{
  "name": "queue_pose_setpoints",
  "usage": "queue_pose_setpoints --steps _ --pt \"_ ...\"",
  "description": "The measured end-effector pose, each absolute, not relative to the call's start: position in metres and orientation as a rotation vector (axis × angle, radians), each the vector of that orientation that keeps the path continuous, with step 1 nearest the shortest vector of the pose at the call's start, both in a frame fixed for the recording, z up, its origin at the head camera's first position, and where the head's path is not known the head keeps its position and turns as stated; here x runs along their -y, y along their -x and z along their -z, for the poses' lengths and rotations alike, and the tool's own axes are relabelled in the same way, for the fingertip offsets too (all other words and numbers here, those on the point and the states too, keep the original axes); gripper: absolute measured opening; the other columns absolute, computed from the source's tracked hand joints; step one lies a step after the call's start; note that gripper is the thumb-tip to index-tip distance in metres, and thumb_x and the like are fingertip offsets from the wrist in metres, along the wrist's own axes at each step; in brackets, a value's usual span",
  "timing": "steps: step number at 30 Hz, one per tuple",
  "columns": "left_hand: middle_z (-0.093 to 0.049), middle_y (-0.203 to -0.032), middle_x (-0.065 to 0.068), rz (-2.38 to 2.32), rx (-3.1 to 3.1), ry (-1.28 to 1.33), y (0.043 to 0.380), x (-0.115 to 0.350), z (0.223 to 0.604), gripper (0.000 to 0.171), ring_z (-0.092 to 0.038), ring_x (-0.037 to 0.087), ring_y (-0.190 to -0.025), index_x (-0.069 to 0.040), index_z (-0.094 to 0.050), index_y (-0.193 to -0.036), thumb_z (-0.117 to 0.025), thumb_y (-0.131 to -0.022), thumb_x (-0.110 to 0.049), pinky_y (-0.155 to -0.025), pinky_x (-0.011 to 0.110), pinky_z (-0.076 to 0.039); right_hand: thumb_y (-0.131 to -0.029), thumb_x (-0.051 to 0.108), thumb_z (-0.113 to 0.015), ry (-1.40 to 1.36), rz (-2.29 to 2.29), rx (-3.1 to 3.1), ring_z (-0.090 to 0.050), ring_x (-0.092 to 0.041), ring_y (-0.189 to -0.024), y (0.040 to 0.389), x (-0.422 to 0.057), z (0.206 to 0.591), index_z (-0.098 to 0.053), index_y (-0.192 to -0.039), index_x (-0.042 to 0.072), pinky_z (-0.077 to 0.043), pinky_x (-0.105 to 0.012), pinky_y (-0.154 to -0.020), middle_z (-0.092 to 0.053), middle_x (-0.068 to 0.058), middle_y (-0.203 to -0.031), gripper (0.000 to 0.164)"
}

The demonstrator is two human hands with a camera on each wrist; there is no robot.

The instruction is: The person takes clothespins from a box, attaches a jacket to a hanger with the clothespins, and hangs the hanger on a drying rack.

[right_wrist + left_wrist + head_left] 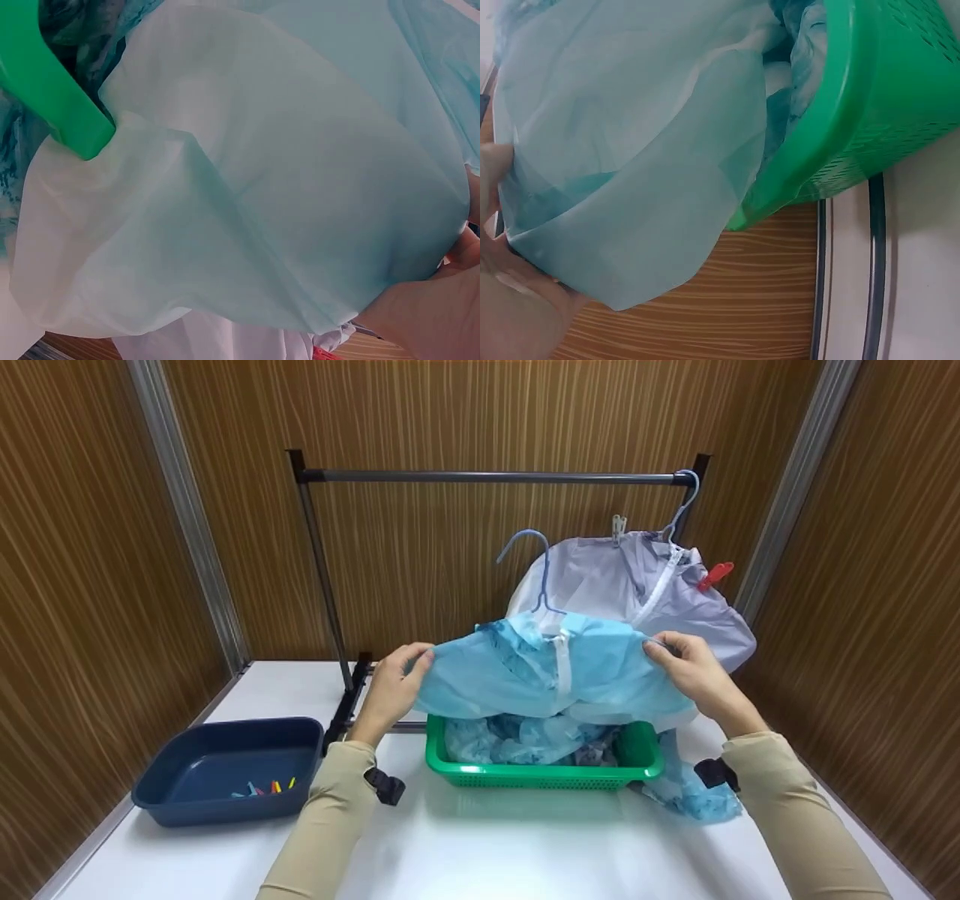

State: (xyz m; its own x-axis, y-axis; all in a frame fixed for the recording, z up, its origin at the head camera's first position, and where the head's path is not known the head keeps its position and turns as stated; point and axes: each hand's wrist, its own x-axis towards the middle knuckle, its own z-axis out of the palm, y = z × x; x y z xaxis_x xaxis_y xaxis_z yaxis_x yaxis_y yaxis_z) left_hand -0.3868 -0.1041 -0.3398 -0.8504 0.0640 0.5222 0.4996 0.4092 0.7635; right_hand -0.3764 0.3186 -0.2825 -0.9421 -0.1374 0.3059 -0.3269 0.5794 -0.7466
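Note:
A light blue zip-front jacket (pixel 607 660) of thin fabric is spread between my two hands above a green basket. My left hand (pixel 396 682) pinches its left shoulder edge, thumb and fingers on the cloth. At the opposite shoulder my right hand (pixel 694 671) pinches the fabric the same way. A blue hanger (pixel 545 570) sits inside the jacket, its hook rising free from the collar, away from the rail. In the left wrist view the sleeve cloth (pixel 630 217) drapes from the fingers. The right wrist view shows the other side (pixel 300 187) hanging past the basket's corner.
Behind stands a rack with a horizontal rail (pixel 487 477). A pale purple jacket (pixel 585 570) hangs at its right end with a red clothespin (pixel 715 576) and a grey clothespin (pixel 618 529). The green basket (pixel 540 772) holds crumpled garments. A navy basin (pixel 225 810) with several clothespins stands left.

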Motion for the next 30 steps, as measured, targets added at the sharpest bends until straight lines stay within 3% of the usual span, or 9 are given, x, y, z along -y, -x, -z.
queue_pose_setpoints --steps 4,8,13,18,23,25,27,30 --pt "-0.064 -0.111 0.008 1.457 2.233 0.45 0.389 0.104 0.341 0.022 -0.059 0.024 -0.106 -0.011 -0.065 -0.109 -0.049 -0.104 -0.024 -0.098 0.046 -0.046 -0.104 0.032 -0.048 -0.411 -1.278 2.571 -0.049 -0.016 -0.088 0.377 -0.315 0.288 -0.059 -0.109 -0.002 -0.045 -0.026 -0.074 -0.051 -0.005 -0.094 0.036" --pt "-0.061 -0.109 0.008 1.532 2.172 0.399 0.39 0.105 0.341 0.021 -0.056 0.023 -0.102 -0.01 -0.064 -0.106 -0.049 -0.104 -0.023 -0.093 0.042 -0.045 -0.105 0.034 -0.044 -0.455 -1.193 2.505 -0.048 -0.022 -0.1 0.379 -0.311 0.296 -0.059 -0.117 -0.001 -0.042 -0.033 -0.086 -0.055 -0.012 -0.109 0.039" --pt "-0.059 -0.106 0.01 1.59 2.094 0.364 0.39 0.107 0.34 0.02 -0.054 0.023 -0.1 -0.009 -0.065 -0.106 -0.051 -0.103 -0.022 -0.092 0.04 -0.043 -0.105 0.019 -0.046 -0.47 -1.008 2.319 -0.048 -0.03 -0.109 0.383 -0.31 0.308 -0.064 -0.12 -0.001 -0.038 -0.046 -0.093 -0.063 -0.021 -0.119 0.031" --pt "-0.057 -0.106 0.008 1.593 2.085 0.358 0.39 0.107 0.339 0.019 -0.053 0.022 -0.102 -0.01 -0.065 -0.106 -0.051 -0.103 -0.022 -0.097 0.043 -0.041 -0.095 0.005 -0.062 -0.442 -0.761 2.146 -0.051 -0.027 -0.088 0.385 -0.311 0.319 -0.072 -0.106 -0.003 -0.038 -0.029 -0.076 -0.071 -0.02 -0.103 0.017" --pt "-0.057 -0.107 0.009 1.6 2.069 0.382 0.39 0.106 0.339 0.018 -0.053 0.023 -0.103 -0.008 -0.065 -0.106 -0.052 -0.103 -0.019 -0.101 0.045 -0.038 -0.094 0.008 -0.064 -0.386 -0.745 2.16 -0.057 -0.02 -0.077 0.385 -0.314 0.322 -0.074 -0.103 0.001 -0.036 -0.009 -0.067 -0.073 -0.016 -0.095 0.015" --pt "-0.057 -0.106 0.011 1.602 2.053 0.389 0.39 0.106 0.34 0.018 -0.052 0.024 -0.102 -0.006 -0.066 -0.106 -0.052 -0.102 -0.019 -0.099 0.044 -0.038 -0.096 0.013 -0.063 -0.356 -0.753 2.21 -0.06 -0.024 -0.076 0.383 -0.316 0.322 -0.073 -0.105 0.003 -0.047 -0.015 -0.072 -0.073 -0.016 -0.097 0.017" --pt "-0.056 -0.105 0.01 1.603 2.045 0.392 0.389 0.106 0.34 0.018 -0.052 0.022 -0.102 -0.006 -0.066 -0.105 -0.053 -0.102 -0.019 -0.099 0.043 -0.038 -0.098 0.018 -0.061 -0.331 -0.749 2.256 -0.064 -0.03 -0.078 0.381 -0.317 0.322 -0.072 -0.107 0.004 -0.056 -0.031 -0.075 -0.073 -0.018 -0.1 0.02" --pt "-0.056 -0.103 0.009 1.598 2.028 0.404 0.389 0.106 0.34 0.018 -0.052 0.021 -0.102 -0.007 -0.066 -0.104 -0.053 -0.102 -0.019 -0.102 0.043 -0.036 -0.1 0.024 -0.058 -0.319 -0.737 2.307 -0.067 -0.037 -0.083 0.379 -0.319 0.322 -0.071 -0.11 0.005 -0.056 -0.057 -0.08 -0.072 -0.02 -0.102 0.025"
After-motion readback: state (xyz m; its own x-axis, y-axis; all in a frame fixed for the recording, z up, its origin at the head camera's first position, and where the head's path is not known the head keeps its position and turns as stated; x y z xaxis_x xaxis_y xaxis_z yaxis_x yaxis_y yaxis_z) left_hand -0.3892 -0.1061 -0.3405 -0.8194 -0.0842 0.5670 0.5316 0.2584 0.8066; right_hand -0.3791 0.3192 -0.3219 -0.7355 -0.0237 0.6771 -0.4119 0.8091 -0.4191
